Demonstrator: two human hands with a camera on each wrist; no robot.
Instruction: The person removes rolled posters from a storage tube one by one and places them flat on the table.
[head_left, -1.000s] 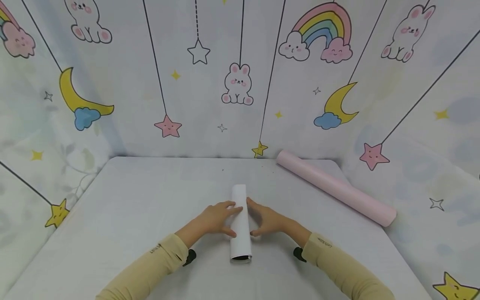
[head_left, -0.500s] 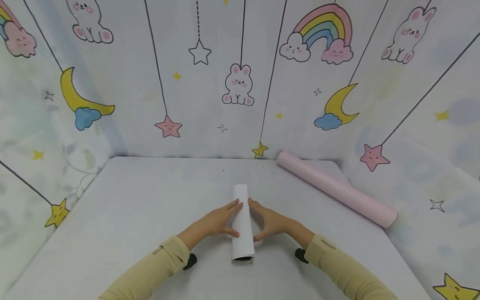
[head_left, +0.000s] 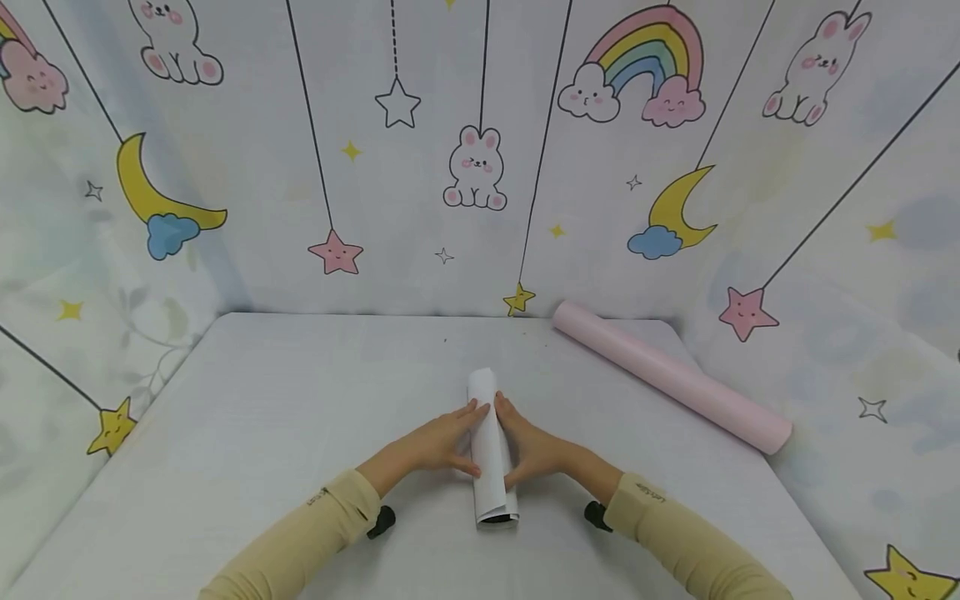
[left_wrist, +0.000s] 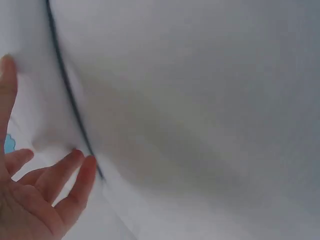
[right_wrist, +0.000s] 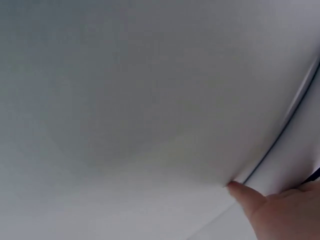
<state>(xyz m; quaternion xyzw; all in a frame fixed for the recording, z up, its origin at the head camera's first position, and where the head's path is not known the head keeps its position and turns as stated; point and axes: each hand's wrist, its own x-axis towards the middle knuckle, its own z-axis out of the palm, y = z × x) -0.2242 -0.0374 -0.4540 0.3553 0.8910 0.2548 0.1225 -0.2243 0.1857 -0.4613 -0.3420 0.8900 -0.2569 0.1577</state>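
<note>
A white rolled-up sheet lies lengthwise on the table in the head view, its near end showing a dark inside and a loose outer edge. My left hand touches its left side with fingertips and thumb spread along it. From the right, my right hand rests its fingertips and thumb against the other side. In the left wrist view the left hand has its fingers at a white surface beside a thin dark line. The right wrist view shows the thumb of the right hand near a similar line.
A longer pink roll lies diagonally at the back right of the white table. Behind and beside the table hangs a backdrop printed with rabbits, stars, moons and a rainbow.
The white roll has shifted slightly to the right, with the left hand following. Its outer edge now stands out more at the near end. The pink roll stays put.
</note>
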